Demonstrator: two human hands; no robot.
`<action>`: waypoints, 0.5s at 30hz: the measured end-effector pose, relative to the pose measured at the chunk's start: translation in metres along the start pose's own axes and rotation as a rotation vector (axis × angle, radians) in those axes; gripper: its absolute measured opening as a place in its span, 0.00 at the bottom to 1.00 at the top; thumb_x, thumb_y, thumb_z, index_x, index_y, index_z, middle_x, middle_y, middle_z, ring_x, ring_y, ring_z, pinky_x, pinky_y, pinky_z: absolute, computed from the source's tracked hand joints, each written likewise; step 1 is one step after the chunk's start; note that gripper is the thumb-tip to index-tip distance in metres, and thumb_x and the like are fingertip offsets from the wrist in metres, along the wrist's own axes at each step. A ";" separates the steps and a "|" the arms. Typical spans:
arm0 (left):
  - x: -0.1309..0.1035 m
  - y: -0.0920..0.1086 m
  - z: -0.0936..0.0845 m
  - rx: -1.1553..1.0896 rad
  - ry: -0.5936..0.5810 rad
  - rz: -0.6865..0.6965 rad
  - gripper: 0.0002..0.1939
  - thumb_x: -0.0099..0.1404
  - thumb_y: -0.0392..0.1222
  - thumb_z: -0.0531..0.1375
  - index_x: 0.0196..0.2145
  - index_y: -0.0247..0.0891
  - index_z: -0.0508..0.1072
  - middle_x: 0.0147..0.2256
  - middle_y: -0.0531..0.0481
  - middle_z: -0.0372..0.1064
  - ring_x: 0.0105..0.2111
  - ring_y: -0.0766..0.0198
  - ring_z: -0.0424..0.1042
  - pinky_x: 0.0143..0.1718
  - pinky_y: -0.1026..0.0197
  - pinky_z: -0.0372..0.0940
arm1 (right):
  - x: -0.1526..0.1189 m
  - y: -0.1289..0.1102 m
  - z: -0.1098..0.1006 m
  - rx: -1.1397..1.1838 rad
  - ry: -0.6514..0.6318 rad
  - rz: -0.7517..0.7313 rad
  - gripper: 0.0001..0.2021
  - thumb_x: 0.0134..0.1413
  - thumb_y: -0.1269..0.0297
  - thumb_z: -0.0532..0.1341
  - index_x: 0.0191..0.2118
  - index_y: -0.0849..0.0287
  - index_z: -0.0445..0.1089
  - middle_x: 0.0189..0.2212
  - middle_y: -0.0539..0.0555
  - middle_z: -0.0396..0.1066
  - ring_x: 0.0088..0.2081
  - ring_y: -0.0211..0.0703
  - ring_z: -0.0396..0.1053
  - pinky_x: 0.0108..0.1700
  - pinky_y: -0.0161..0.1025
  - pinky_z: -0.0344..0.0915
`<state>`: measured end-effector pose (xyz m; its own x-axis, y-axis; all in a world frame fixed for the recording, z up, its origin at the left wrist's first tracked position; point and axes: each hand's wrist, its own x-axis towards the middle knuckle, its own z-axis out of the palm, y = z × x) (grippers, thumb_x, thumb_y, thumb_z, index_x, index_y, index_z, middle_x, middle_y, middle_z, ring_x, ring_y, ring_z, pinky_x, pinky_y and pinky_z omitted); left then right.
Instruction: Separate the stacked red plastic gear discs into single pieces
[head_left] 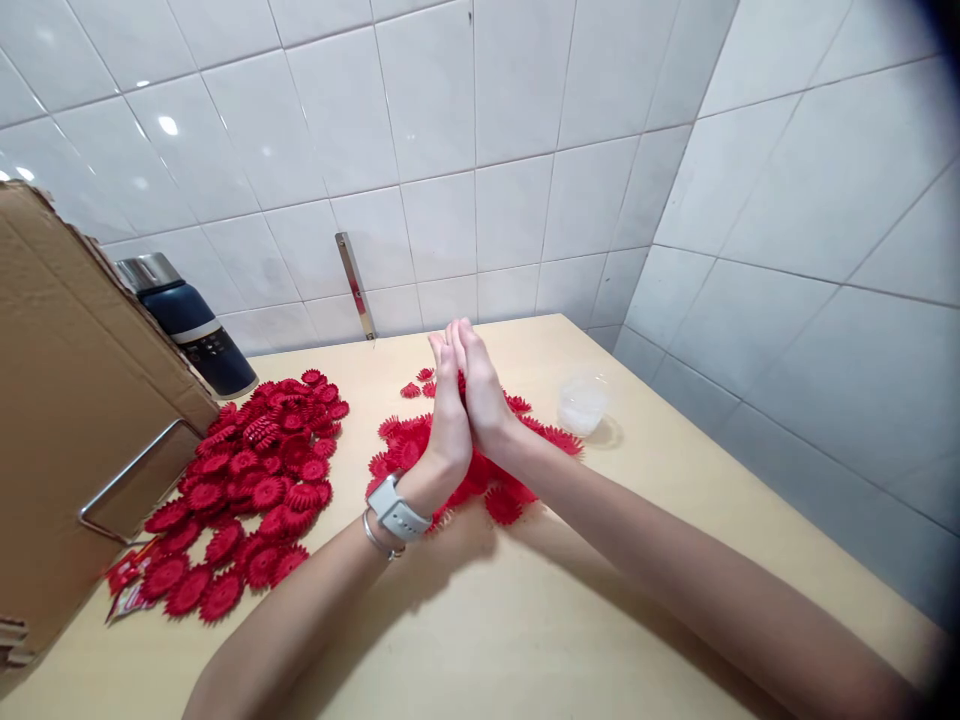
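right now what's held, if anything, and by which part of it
Cannot be told: left hand and right hand face palm to palm; red material shows between, any hold hidden.

The table [480, 640] bears red rosettes [268, 490] and a cup [581, 405].

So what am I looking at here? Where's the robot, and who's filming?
There's no machine here, just a person's bare hands. The single picture comes from a camera worn on their head, looking forward and down. The left hand, with a pale watch at its wrist, and the right hand are palm to palm. Some red shows between them, but I can't tell whether anything is held.

On the table lie frilly red pieces: one pile around the hands, another heap to the left. A clear tub sits to the right; a dark bottle and some cardboard are at left.
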<state>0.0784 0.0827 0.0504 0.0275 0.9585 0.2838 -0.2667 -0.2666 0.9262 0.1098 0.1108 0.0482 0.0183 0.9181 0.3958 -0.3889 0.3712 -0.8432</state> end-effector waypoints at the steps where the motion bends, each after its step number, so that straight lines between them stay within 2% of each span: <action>1: -0.002 0.000 0.001 0.006 -0.026 0.018 0.24 0.66 0.52 0.37 0.59 0.53 0.50 0.61 0.71 0.38 0.62 0.70 0.29 0.61 0.65 0.35 | 0.002 -0.005 -0.001 0.002 0.016 0.042 0.34 0.53 0.40 0.41 0.62 0.50 0.42 0.62 0.44 0.42 0.62 0.45 0.40 0.62 0.48 0.39; 5: -0.008 0.000 0.001 0.047 -0.129 0.044 0.26 0.66 0.55 0.36 0.60 0.50 0.47 0.62 0.67 0.37 0.62 0.66 0.27 0.61 0.61 0.33 | 0.006 -0.020 -0.004 0.000 0.070 0.144 0.34 0.53 0.41 0.39 0.63 0.51 0.40 0.63 0.45 0.36 0.63 0.45 0.39 0.61 0.52 0.38; 8: -0.010 -0.001 0.000 0.068 -0.170 0.027 0.27 0.66 0.55 0.36 0.61 0.49 0.45 0.63 0.64 0.35 0.62 0.66 0.27 0.61 0.61 0.32 | 0.006 -0.023 -0.005 -0.015 0.097 0.143 0.33 0.54 0.42 0.38 0.63 0.51 0.38 0.64 0.44 0.34 0.63 0.44 0.37 0.62 0.51 0.36; 11: -0.012 -0.002 0.000 0.058 -0.183 0.021 0.27 0.66 0.56 0.37 0.61 0.47 0.45 0.63 0.62 0.33 0.62 0.66 0.28 0.61 0.62 0.33 | 0.006 -0.021 -0.008 -0.043 0.102 0.138 0.32 0.55 0.42 0.37 0.63 0.49 0.40 0.64 0.44 0.36 0.63 0.45 0.37 0.61 0.52 0.38; 15: -0.014 0.000 0.003 0.002 -0.194 -0.035 0.26 0.67 0.54 0.36 0.60 0.47 0.48 0.63 0.61 0.34 0.62 0.65 0.31 0.61 0.61 0.33 | 0.009 -0.018 -0.014 -0.102 0.103 0.089 0.32 0.55 0.42 0.36 0.63 0.50 0.40 0.64 0.44 0.37 0.63 0.46 0.33 0.62 0.51 0.36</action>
<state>0.0812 0.0690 0.0477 0.2217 0.9298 0.2938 -0.2604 -0.2339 0.9367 0.1296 0.1146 0.0621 0.0840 0.9554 0.2830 -0.2981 0.2951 -0.9078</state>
